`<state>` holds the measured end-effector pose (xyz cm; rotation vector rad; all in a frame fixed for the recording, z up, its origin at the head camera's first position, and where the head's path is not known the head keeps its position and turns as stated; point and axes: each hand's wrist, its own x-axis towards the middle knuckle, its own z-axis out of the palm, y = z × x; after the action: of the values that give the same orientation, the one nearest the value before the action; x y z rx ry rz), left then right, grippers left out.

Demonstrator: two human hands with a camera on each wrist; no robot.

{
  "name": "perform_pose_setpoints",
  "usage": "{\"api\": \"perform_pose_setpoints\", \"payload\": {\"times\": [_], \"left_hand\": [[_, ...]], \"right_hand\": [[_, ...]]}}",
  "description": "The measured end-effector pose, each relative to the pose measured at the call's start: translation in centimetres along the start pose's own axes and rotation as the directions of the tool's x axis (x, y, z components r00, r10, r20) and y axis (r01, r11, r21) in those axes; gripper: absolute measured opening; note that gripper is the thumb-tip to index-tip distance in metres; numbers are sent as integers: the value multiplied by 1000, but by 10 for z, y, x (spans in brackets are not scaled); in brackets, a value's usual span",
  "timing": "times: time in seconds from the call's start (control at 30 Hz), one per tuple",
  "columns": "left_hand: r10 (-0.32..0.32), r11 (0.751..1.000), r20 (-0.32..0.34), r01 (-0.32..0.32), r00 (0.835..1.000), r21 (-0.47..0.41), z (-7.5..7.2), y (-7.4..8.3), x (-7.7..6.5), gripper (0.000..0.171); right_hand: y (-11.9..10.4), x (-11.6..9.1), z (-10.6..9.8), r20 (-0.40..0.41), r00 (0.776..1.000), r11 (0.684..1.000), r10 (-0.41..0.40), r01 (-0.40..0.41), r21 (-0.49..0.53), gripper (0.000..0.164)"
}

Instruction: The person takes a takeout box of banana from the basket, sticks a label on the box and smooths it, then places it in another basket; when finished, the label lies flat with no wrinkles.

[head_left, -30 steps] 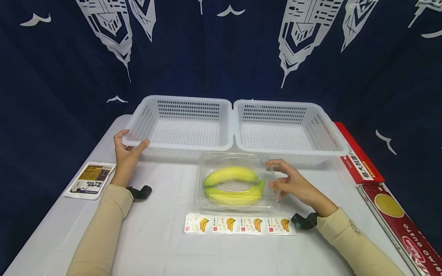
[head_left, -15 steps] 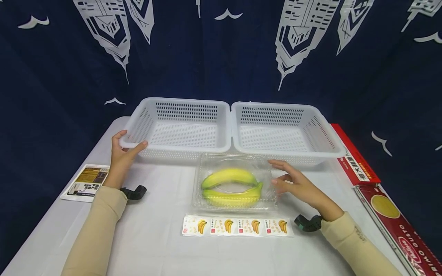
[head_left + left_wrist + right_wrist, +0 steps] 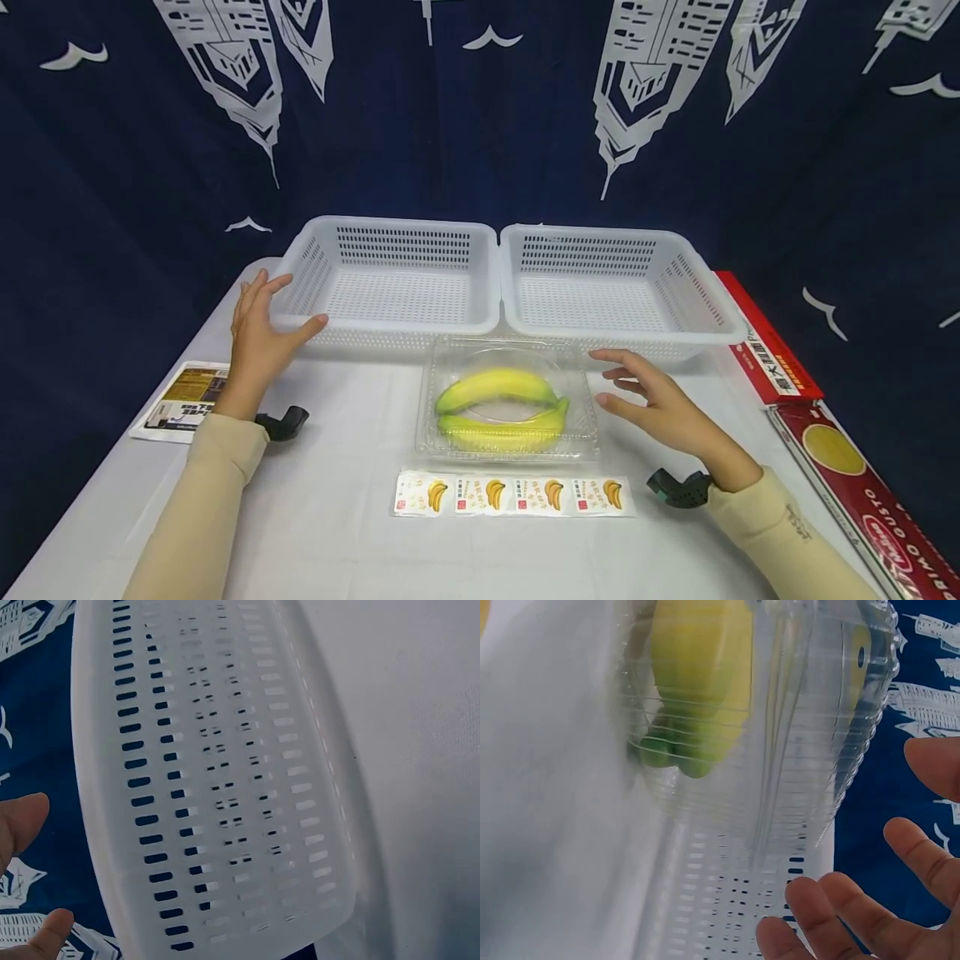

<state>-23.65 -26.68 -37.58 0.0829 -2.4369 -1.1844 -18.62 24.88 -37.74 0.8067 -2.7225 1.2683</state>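
My left hand (image 3: pixel 258 342) is spread with thumb and fingers apart at the front left corner of the left white basket (image 3: pixel 390 321); the left wrist view shows a gap between its fingertips and the basket wall (image 3: pixel 217 787). A clear plastic clamshell box (image 3: pixel 431 400), lid down, holds two yellow-green bananas (image 3: pixel 502 387) on the table in front of the baskets. Just right of the box is my right hand (image 3: pixel 660 408), holding nothing, its fingers loosely bent and pointing at the box's side. The right wrist view shows the bananas' green ends (image 3: pixel 694 750) through the ribbed plastic.
A strip of banana stickers (image 3: pixel 513 495) lies before the box. The right basket (image 3: pixel 622 329) stands against the left one. A flat pouch (image 3: pixel 183 404) lies at left, partly behind the left arm. A red box (image 3: pixel 772 354) and a dark red box (image 3: pixel 855 475) line the right edge.
My left hand has let go of the left basket's rim and spread its fingers. My right hand has drawn back rightward from the clamshell box. The camera view has shifted slightly.
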Motion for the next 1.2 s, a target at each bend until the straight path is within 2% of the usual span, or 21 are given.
{"api": "perform_pose_setpoints", "payload": {"times": [0.13,0.23,0.37,0.5,0.63,0.87,0.93,1.03,1.2], "left_hand": [[107,993,38,-109,993,45,-2,11,-9,76],[184,981,88,-189,979,51,-3,17,-18,73],[254,963,198,-266,947,36,-6,24,-33,70],[251,959,352,-282,902,38,-10,33,-47,69],[256,952,499,-307,828,20,-10,40,-58,67],[238,953,699,-299,674,-36,-4,40,-72,66],[237,950,739,-309,631,-41,0,39,-75,65],[242,946,782,-320,574,-58,7,36,-78,62],[239,954,835,-279,495,-107,16,34,-83,56]], "right_hand": [[-6,-1,3,-18,996,996,-89,88,-31,50],[-9,0,5,-37,987,987,-159,157,-35,46],[-16,-1,8,-76,971,974,-227,226,-24,45],[-25,-3,11,-73,963,964,-260,263,32,45],[-31,-5,16,-31,960,954,-278,280,104,46],[-40,-5,29,48,944,931,-326,312,188,44],[-43,-5,33,64,939,925,-338,319,207,44],[-45,-6,39,78,930,914,-358,333,231,44],[-49,-9,51,105,910,895,-402,366,257,43]]}}
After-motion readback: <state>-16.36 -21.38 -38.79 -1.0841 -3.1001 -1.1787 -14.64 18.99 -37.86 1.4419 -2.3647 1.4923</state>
